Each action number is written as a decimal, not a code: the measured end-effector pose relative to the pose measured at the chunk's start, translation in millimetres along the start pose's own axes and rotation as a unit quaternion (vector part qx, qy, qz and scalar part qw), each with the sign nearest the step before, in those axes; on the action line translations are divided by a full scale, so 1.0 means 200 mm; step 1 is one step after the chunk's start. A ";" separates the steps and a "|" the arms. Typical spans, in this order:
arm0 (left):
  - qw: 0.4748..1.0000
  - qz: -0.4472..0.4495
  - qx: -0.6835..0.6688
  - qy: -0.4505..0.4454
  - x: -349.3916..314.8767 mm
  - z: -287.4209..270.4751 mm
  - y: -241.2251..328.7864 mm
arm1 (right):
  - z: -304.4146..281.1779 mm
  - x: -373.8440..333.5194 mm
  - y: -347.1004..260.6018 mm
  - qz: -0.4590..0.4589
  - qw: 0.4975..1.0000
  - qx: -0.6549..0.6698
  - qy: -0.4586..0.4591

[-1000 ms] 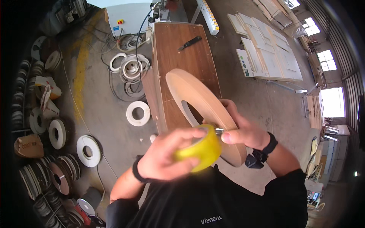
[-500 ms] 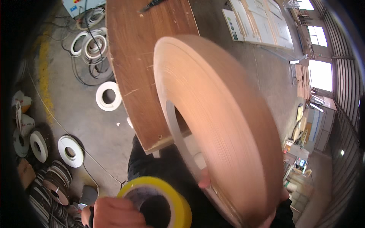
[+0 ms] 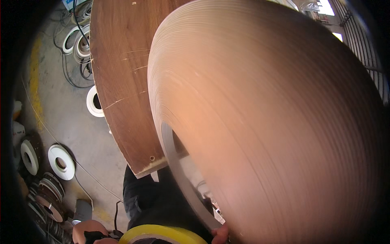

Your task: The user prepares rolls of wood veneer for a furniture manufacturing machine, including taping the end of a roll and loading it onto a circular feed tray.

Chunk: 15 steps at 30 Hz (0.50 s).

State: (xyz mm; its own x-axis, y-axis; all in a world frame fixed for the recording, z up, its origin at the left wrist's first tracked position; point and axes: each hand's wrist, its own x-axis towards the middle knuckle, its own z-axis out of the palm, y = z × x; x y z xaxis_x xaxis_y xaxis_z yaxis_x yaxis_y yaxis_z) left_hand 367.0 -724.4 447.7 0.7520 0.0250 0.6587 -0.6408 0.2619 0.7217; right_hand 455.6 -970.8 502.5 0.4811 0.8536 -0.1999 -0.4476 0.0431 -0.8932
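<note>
A big wood-coloured roll of edge banding (image 3: 252, 122) is tilted up close in front of me and fills much of the right side. Only fingertips of my right hand (image 3: 220, 234) show, curled at the inner edge of its lower rim; the remaining fingers are hidden behind the roll. At the bottom edge, my left hand (image 3: 91, 234) is partly cut off, closed on a roll of yellow tape (image 3: 162, 230) whose upper rim shows. Beyond the edge banding lies a brown wood-grain board (image 3: 118, 81), with scratches and a small hole near its near corner.
White banding rolls (image 3: 61, 162) lie on the floor at the left, with another white roll (image 3: 92, 101) beside the board. Several dark rolls (image 3: 50, 203) are stacked at lower left. Coils and black cables (image 3: 65, 67) lie farther off. A grey cylinder (image 3: 83, 210) stands near my left hand.
The edge banding roll has come up and closer, covering far more of the right side. My left hand and the yellow tape have sunk toward the bottom edge.
</note>
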 end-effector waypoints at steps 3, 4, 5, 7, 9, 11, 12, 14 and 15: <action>1.000 -0.004 0.007 0.017 -0.02 0.03 -0.05 | -0.06 0.00 0.03 -0.005 1.000 -0.010 -0.001; 1.000 -0.002 0.004 0.012 -0.02 0.05 -0.07 | -0.08 -0.01 0.03 -0.003 1.000 -0.014 0.006; 1.000 -0.002 -0.015 0.014 -0.02 0.07 -0.11 | -0.08 -0.03 0.02 0.000 1.000 -0.018 0.013; 0.999 0.019 -0.029 0.023 -0.07 0.08 -0.18 | -0.12 -0.05 0.02 -0.002 1.000 -0.020 0.021; 0.996 -0.088 -0.015 0.005 -0.24 0.01 0.04 | -0.08 -0.08 -0.02 0.004 1.000 0.008 -0.002; 0.986 -0.145 0.081 0.029 -0.41 -0.05 0.06 | -0.12 -0.10 -0.05 0.000 1.000 0.021 -0.006; 0.981 -0.111 0.156 0.035 -0.47 -0.04 0.00 | -0.15 -0.12 -0.07 0.001 1.000 0.029 -0.008; 0.949 -0.215 0.221 0.059 -0.58 0.05 -0.11 | -0.22 -0.17 -0.09 0.006 1.000 0.024 0.009; 0.944 -0.240 0.211 0.087 -0.57 0.11 -0.14 | -0.27 -0.21 -0.10 0.009 0.999 0.034 0.015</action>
State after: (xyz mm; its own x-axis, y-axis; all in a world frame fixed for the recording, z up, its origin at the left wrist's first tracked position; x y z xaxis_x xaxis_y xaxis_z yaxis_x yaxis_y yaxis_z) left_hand 295.6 -755.2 356.3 0.9614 0.1697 0.2166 -0.1975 -0.1223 0.9726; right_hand 485.1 -1035.0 507.8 0.4939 0.8388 -0.2290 -0.5064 0.0633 -0.8600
